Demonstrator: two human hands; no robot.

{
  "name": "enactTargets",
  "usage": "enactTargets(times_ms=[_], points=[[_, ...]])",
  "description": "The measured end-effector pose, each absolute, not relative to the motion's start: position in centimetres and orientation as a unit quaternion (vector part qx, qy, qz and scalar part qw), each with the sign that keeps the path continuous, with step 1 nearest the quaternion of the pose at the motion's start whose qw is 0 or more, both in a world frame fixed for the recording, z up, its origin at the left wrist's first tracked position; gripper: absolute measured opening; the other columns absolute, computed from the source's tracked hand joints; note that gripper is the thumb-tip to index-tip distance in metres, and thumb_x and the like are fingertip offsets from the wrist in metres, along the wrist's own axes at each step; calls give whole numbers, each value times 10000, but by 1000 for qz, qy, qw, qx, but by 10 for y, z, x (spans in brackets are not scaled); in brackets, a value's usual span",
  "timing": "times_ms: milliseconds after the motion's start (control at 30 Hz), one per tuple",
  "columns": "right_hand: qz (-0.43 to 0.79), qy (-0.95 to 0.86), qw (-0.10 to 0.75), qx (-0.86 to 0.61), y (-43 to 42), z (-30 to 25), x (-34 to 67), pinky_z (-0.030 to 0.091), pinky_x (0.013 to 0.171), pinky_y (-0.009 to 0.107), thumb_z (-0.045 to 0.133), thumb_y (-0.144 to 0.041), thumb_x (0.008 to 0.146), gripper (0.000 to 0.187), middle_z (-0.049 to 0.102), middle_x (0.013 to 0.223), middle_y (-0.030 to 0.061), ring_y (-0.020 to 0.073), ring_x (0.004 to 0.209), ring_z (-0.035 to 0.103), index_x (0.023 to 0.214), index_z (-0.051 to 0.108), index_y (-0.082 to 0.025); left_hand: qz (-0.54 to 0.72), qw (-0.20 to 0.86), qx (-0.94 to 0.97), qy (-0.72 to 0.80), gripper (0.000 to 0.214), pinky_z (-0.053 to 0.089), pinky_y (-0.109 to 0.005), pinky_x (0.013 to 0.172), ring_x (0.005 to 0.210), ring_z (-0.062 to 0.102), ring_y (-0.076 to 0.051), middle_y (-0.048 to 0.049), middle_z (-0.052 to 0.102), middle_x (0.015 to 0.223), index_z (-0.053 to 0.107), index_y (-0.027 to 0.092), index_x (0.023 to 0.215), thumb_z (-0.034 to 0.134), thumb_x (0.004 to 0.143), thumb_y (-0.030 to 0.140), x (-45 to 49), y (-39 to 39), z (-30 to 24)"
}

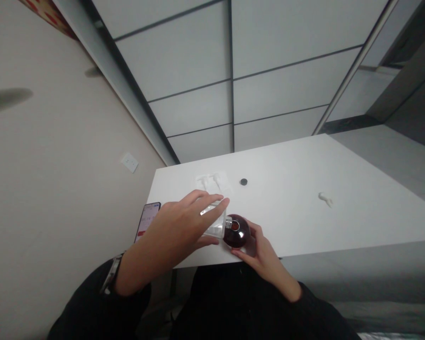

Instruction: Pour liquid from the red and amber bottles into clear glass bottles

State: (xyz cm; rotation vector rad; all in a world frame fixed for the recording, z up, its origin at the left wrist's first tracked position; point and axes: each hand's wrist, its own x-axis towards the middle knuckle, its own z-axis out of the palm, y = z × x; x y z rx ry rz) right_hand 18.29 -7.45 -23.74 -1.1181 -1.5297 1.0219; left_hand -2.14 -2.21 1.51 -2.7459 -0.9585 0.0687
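My left hand (184, 219) is closed around a clear bottle (216, 228), which lies tipped on its side with its neck pointing right. That neck meets the opening of a dark red, rounded bottle (240, 238). My right hand (260, 252) grips the dark bottle from its right side, near the table's front edge. Whether liquid runs between the two cannot be made out. Behind them on the table lies a small dark round cap (244, 182). White pump heads (212, 181) rest in a clear package just beyond my left hand.
The white table (286, 208) stands against a wall on the left and paneled sliding doors (198, 71) at the back. A phone (148, 219) with a lit screen lies at the left edge. To the right is a white pump or spray head (326, 199).
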Motion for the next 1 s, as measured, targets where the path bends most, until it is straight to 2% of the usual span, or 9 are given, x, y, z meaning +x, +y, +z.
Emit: enactTargets(times_ms=[300, 567, 700, 1000], points=[[419, -622, 478, -457, -75, -236, 183, 476, 1198, 606, 799, -493, 913, 776, 556, 1591, 174, 356, 1445, 579, 1533, 382, -285, 42, 111, -939, -323, 809, 620, -297, 725, 1233, 688, -267, -112, 727, 1389, 567, 204, 1464, 942, 785, 433, -18, -24, 19], [423, -620, 477, -458, -75, -233, 183, 494, 1186, 592, 809, -480, 906, 772, 577, 1564, 193, 364, 1423, 600, 1525, 406, -256, 44, 114, -939, -320, 810, 624, -296, 690, 1214, 694, -262, -103, 730, 1377, 578, 196, 1448, 953, 768, 425, -16, -25, 22], [425, -621, 474, -458, -75, -230, 184, 483, 1194, 603, 800, -475, 918, 763, 575, 1565, 191, 362, 1433, 591, 1529, 394, -264, 57, 106, -939, -323, 788, 634, -298, 723, 1223, 692, -260, -112, 729, 1378, 579, 195, 1449, 948, 783, 396, -14, -25, 25], [425, -620, 476, -457, -75, -232, 184, 464, 1209, 608, 803, -489, 913, 775, 558, 1584, 188, 365, 1451, 572, 1531, 392, -266, 68, 112, -938, -320, 777, 632, -305, 692, 1216, 695, -265, -103, 728, 1377, 597, 201, 1428, 955, 769, 405, -10, -25, 27]])
